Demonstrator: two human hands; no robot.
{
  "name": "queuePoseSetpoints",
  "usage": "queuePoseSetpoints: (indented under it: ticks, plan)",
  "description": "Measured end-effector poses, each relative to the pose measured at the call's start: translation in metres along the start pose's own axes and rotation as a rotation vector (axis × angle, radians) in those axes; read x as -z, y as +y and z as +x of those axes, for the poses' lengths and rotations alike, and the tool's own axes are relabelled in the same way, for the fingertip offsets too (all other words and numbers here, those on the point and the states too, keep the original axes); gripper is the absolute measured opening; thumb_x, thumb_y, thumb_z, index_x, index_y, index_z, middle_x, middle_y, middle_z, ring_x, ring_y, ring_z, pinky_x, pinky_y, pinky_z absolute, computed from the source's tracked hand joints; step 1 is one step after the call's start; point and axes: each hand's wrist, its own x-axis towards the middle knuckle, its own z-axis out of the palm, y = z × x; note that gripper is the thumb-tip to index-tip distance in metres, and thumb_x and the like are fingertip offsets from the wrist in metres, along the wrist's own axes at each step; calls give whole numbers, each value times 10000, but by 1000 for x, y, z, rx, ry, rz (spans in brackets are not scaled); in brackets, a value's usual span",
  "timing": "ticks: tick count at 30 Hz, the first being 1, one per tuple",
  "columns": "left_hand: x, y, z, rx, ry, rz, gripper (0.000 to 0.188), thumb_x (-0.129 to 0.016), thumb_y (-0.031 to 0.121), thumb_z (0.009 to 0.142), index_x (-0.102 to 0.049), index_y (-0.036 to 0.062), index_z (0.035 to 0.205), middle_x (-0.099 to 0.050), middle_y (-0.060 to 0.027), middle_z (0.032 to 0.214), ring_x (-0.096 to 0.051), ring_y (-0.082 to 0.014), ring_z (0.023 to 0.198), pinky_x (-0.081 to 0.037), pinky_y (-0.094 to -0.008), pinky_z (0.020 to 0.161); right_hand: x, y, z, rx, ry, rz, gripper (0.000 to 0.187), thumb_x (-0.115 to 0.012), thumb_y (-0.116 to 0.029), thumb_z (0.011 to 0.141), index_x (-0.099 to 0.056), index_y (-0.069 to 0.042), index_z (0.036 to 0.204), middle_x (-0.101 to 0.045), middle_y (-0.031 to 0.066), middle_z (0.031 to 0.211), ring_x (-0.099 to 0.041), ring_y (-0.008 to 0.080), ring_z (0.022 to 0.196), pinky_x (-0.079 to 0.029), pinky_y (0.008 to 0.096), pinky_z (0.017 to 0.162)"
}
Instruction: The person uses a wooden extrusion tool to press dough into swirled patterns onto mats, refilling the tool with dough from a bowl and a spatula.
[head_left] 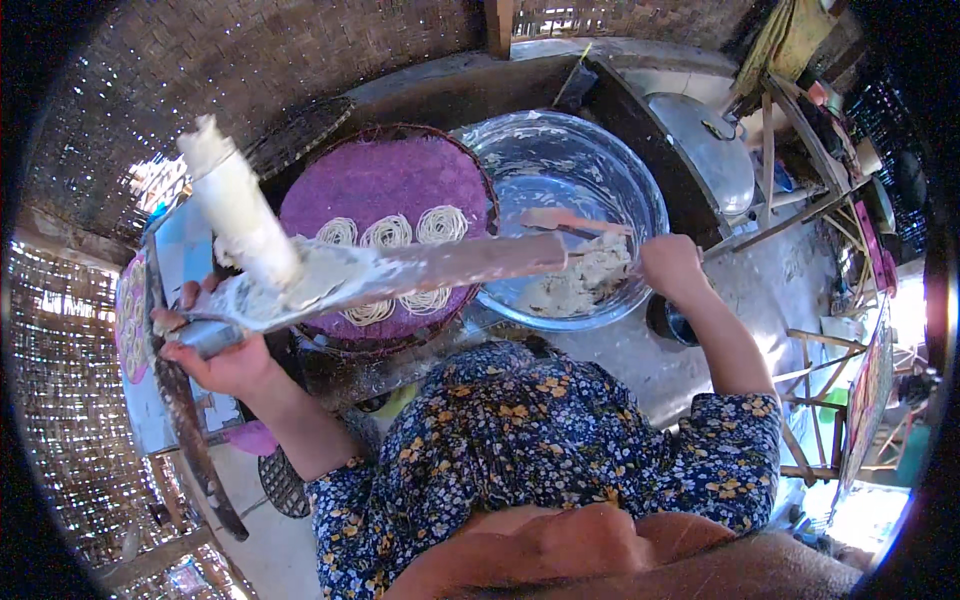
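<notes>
My left hand [225,360] is closed around the metal cylinder [208,337] of a wooden-handled press. From the press a thick plunger [245,215] coated in pale dough sticks up, and its dough-smeared wooden bar [470,262] reaches right, over a round tray. A dark wooden bar [190,430] crosses beside the same hand. My right hand [672,268] is a fist at the right rim of a large metal basin [645,175]; what it holds, if anything, is hidden. Inside the basin are a lump of pale dough [585,280] and a flat wooden paddle [560,219].
The round tray's purple cloth [375,180] bears several coils of pale strands [388,232]. A lidded metal pot [705,150] stands at the back right. A small dark container [672,320] sits beside the basin. Wooden racks [815,400] stand right; a woven wall [70,380] rises left.
</notes>
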Motion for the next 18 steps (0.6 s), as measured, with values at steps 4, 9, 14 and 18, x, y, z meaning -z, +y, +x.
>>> queuePoseSetpoints:
  ticks: [4, 9, 14, 18]
  plan:
    - [7, 21, -5, -39, 14, -5, 343, -557, 402, 762, -483, 190, 1021, -449, -58, 966, -419, -271, 947, -310, -463, 879, 3, -5, -1, 29, 16, -21, 144, -516, -152, 690, -631, -83, 639, -618, 98, 660, -615, 231, 622, -480, 333, 524]
    - [1, 36, -11, -92, 170, 7, 311, -583, 378, 745, -497, 182, 970, -458, -50, 953, -431, -232, 907, -328, -419, 866, -42, -36, 13, 109, 97, 33, 121, -533, -138, 665, -624, -72, 621, -610, 91, 636, -614, 213, 638, -473, 328, 541]
    - [17, 59, -16, -144, 69, 183, 294, -588, 248, 724, -522, 208, 1008, -444, -46, 962, -416, -210, 906, -335, -396, 862, -53, -45, 15, 183, 93, 38, 120, -532, -146, 661, -622, -68, 647, -614, 97, 674, -607, 214, 629, -463, 325, 560]
    - [25, 72, -23, -149, 91, 88, 292, -600, 227, 685, -544, 200, 971, -418, -59, 918, -398, -215, 833, -339, -363, 824, -45, -47, 13, 269, 98, 56, 118, -517, -119, 647, -610, -48, 658, -606, 110, 681, -605, 225, 644, -468, 338, 570]
